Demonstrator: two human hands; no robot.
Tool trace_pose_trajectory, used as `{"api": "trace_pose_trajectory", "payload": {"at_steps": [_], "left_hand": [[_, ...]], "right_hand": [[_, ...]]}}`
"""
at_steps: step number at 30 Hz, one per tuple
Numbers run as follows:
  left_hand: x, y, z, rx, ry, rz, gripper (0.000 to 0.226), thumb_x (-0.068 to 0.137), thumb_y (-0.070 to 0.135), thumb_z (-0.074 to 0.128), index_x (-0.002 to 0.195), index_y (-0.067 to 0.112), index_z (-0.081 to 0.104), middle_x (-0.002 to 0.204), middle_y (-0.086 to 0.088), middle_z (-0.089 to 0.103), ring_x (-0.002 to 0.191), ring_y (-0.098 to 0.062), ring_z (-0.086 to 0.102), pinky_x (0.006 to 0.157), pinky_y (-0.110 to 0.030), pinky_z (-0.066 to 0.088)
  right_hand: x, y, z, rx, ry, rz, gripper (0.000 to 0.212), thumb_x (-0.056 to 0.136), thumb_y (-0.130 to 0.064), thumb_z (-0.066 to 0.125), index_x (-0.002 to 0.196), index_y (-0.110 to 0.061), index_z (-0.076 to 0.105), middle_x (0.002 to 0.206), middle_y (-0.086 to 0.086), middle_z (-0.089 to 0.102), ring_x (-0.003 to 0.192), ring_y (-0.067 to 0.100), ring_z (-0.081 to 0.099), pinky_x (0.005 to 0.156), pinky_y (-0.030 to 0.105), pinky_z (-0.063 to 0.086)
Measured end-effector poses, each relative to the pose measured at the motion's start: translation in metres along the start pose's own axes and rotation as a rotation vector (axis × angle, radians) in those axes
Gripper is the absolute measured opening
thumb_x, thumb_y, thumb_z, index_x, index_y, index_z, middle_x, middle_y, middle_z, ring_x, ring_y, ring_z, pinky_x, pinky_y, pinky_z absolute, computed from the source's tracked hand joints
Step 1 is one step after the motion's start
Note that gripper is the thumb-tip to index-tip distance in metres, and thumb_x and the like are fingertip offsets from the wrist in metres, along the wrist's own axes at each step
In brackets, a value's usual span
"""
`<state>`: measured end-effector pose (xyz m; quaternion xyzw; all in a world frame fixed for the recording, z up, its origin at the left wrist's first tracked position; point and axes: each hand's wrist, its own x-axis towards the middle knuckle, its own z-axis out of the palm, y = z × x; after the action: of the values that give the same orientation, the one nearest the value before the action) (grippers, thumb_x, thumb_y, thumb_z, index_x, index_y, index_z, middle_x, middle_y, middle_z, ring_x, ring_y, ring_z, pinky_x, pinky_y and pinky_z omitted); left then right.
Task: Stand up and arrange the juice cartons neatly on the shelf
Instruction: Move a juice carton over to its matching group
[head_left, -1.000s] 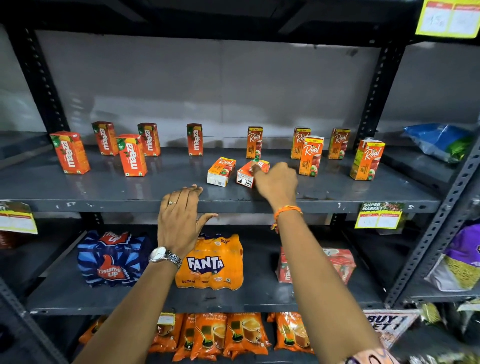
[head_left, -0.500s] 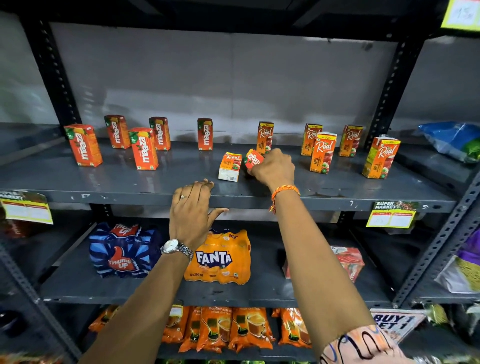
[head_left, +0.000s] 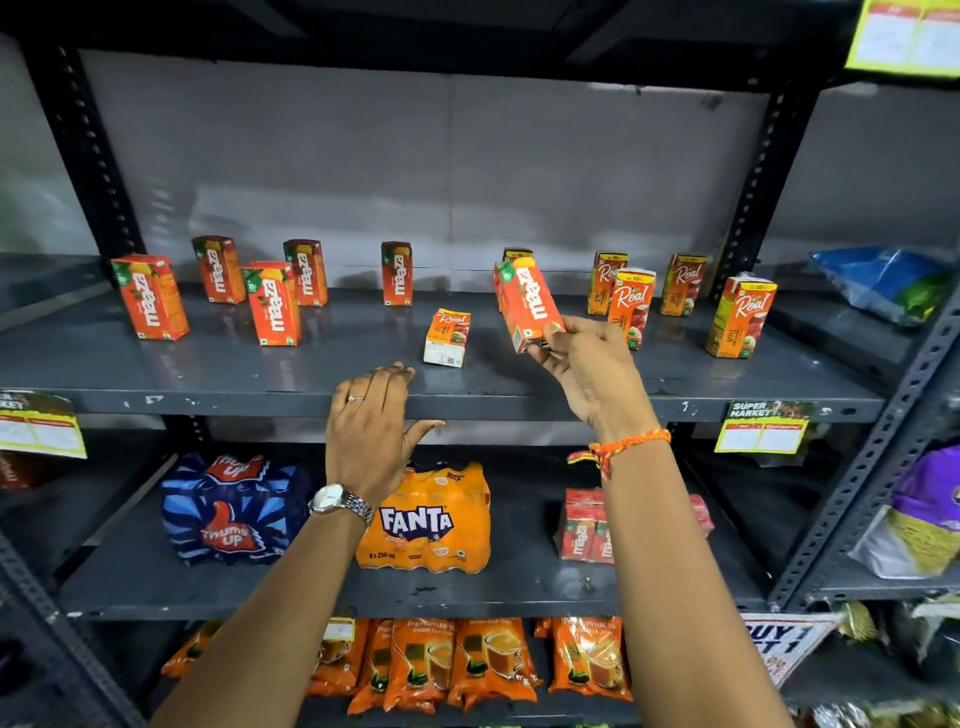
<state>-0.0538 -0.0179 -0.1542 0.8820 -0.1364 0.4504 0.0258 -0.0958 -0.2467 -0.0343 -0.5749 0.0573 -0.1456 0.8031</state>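
Observation:
My right hand (head_left: 589, 371) grips the lower end of an orange Maaza carton (head_left: 527, 301), lifted and tilted above the grey shelf (head_left: 311, 374). One Real carton (head_left: 447, 338) lies on its side just left of it. Several Maaza cartons (head_left: 272, 304) stand upright on the shelf's left part. Several Real cartons (head_left: 740, 317) stand on the right part, one partly hidden behind the held carton. My left hand (head_left: 371, 421) rests flat on the shelf's front edge, fingers together, thumb out, holding nothing.
The shelf below holds a Thums Up pack (head_left: 231, 512), a Fanta pack (head_left: 426, 522) and a red Maaza pack (head_left: 587, 527). Orange tea pouches (head_left: 467, 660) fill the bottom shelf. A blue bag (head_left: 883, 283) lies in the right bay. Price tags (head_left: 761, 428) hang on the edge.
My right hand has picked the fallen Maaza carton off the shelf and turned it nearly upright. The left hand stays on the shelf edge. The camera has moved closer.

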Motion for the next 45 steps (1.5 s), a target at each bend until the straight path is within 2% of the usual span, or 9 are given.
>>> {"api": "trace_pose_trajectory", "payload": {"at_steps": [3,6,12,19,23,29,33,40,45], "left_hand": [[0.0,0.0,-0.001,-0.008,-0.01,-0.009,0.067,0.09,0.068,0.038,0.128,0.015,0.052,0.123,-0.005,0.063,0.111,-0.026,0.058,0.1,-0.04,0.035],[0.0,0.001,-0.002,-0.032,-0.012,-0.021,0.067,0.088,0.067,0.041,0.128,0.015,0.053,0.123,-0.005,0.063,0.112,-0.026,0.058,0.1,-0.042,0.037],[0.002,0.001,-0.004,-0.029,-0.05,-0.022,0.071,0.087,0.07,0.038,0.128,0.014,0.054,0.126,-0.005,0.064,0.115,-0.026,0.058,0.099,-0.04,0.034],[0.004,0.003,-0.012,-0.026,-0.122,-0.035,0.071,0.088,0.069,0.038,0.13,0.014,0.056,0.128,-0.006,0.063,0.117,-0.026,0.059,0.1,-0.043,0.04],[0.0,-0.015,-0.022,-0.036,-0.125,0.022,0.067,0.091,0.062,0.042,0.136,0.015,0.052,0.138,-0.005,0.059,0.125,-0.026,0.057,0.106,-0.042,0.036],[-0.017,-0.078,-0.041,0.001,-0.129,-0.111,0.075,0.088,0.064,0.041,0.137,0.009,0.052,0.139,-0.012,0.058,0.131,-0.032,0.052,0.113,-0.047,0.03],[-0.023,-0.1,-0.045,-0.036,-0.168,-0.163,0.078,0.091,0.067,0.031,0.134,0.006,0.054,0.131,-0.015,0.061,0.122,-0.036,0.057,0.113,-0.047,0.033],[-0.022,-0.097,-0.044,-0.1,-0.169,-0.187,0.061,0.089,0.048,0.059,0.133,0.007,0.056,0.133,-0.012,0.061,0.124,-0.034,0.055,0.116,-0.045,0.03],[-0.022,-0.098,-0.041,-0.081,-0.156,-0.184,0.061,0.089,0.049,0.058,0.134,0.007,0.055,0.135,-0.012,0.06,0.126,-0.033,0.054,0.117,-0.045,0.03]], "right_hand": [[-0.024,-0.011,-0.003,0.076,-0.067,-0.149,0.031,0.095,0.002,0.051,0.125,0.0,0.057,0.119,0.01,0.064,0.107,0.021,0.065,0.081,0.028,0.057],[-0.048,-0.024,-0.006,0.127,-0.086,-0.284,0.025,0.094,-0.003,0.054,0.116,-0.012,0.063,0.106,-0.002,0.071,0.107,0.018,0.068,0.088,0.031,0.057],[-0.089,-0.035,-0.013,0.188,-0.113,-0.475,0.041,0.091,-0.008,0.059,0.132,-0.002,0.054,0.108,-0.001,0.072,0.111,0.018,0.067,0.09,0.03,0.055],[-0.103,-0.033,-0.016,0.256,-0.207,-0.412,0.056,0.081,-0.02,0.065,0.132,-0.002,0.051,0.126,0.013,0.063,0.12,0.026,0.063,0.088,0.027,0.055],[-0.09,-0.032,-0.01,0.128,-0.285,-0.319,0.03,0.091,-0.006,0.06,0.121,-0.008,0.056,0.123,0.012,0.064,0.117,0.026,0.064,0.098,0.037,0.053],[-0.048,-0.024,0.037,-0.281,-0.234,-0.291,0.028,0.082,-0.002,0.069,0.11,-0.004,0.064,0.106,0.002,0.073,0.094,0.01,0.067,0.077,0.024,0.05],[-0.006,-0.003,0.095,-0.544,-0.246,-0.283,0.02,0.074,-0.001,0.074,0.092,-0.008,0.069,0.101,0.009,0.074,0.095,0.022,0.069,0.084,0.041,0.057],[0.033,0.015,0.166,-1.25,-0.288,-0.375,0.033,0.086,-0.019,0.066,0.117,-0.008,0.065,0.121,0.013,0.068,0.112,0.03,0.064,0.091,0.031,0.047],[0.036,0.018,0.181,-1.304,-0.346,-0.243,0.04,0.09,-0.011,0.06,0.128,0.002,0.057,0.132,0.02,0.059,0.125,0.035,0.054,0.103,0.038,0.042]]}}
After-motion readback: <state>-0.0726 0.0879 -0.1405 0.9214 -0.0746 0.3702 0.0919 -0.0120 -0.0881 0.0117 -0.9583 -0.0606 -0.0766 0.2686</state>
